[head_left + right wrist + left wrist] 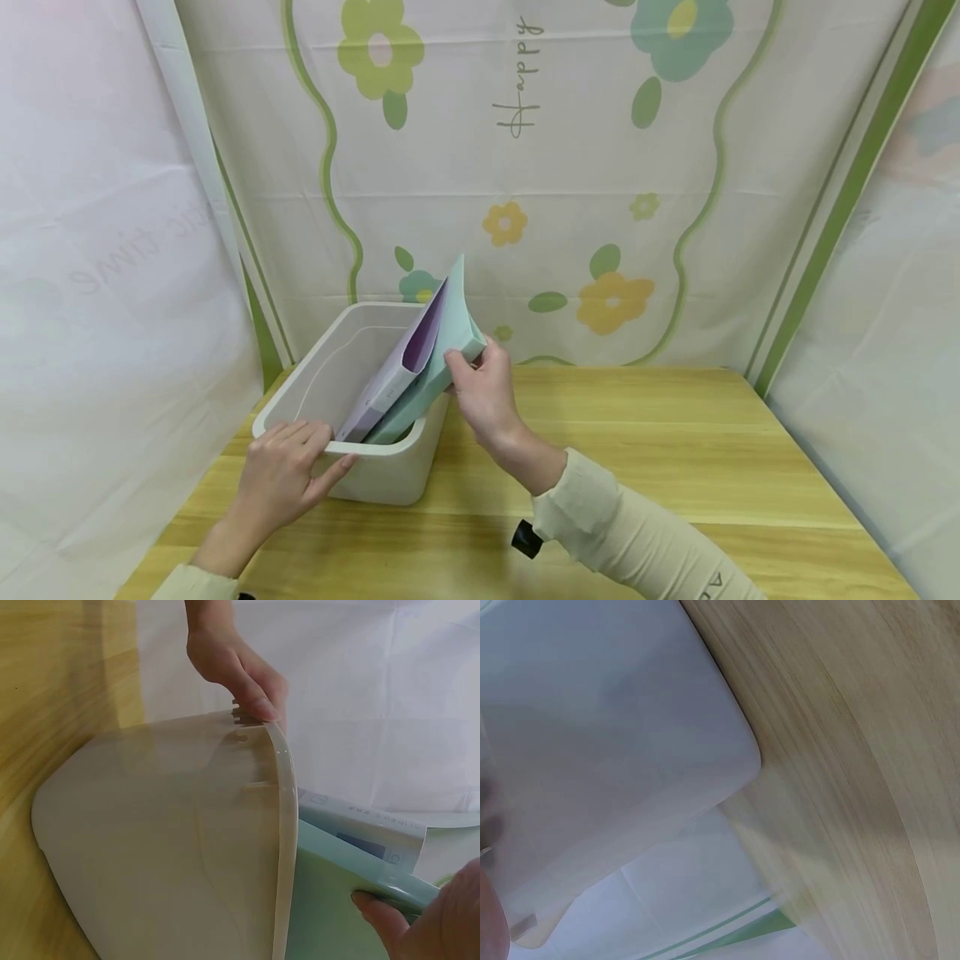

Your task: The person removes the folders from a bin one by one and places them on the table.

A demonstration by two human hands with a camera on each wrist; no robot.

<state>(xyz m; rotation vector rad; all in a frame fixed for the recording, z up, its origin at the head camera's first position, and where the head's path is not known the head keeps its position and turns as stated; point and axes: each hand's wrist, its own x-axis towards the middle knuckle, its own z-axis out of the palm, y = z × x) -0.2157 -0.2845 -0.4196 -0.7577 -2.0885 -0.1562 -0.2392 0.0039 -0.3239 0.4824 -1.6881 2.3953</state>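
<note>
A white plastic bin point(378, 479) stands on the left of the table. My left hand point(288, 467) grips its near rim, fingers over the edge and thumb along the outside. Two file folders lean inside, their upper ends sticking out above the rim. With thumb and fingers my right hand point(487, 396) pinches the mint green folder point(453, 321) by its upper spine corner. Beside it on the left rests the purple folder point(375, 396), its covers parted at the top. The lower parts of both folders are hidden behind the bin wall point(165, 825).
The wooden table point(637, 467) extends to the right of the bin. A white curtain point(450, 158) with printed flowers hangs behind it, and more white sheets flank both sides. A small black piece point(527, 539) shows by the right sleeve.
</note>
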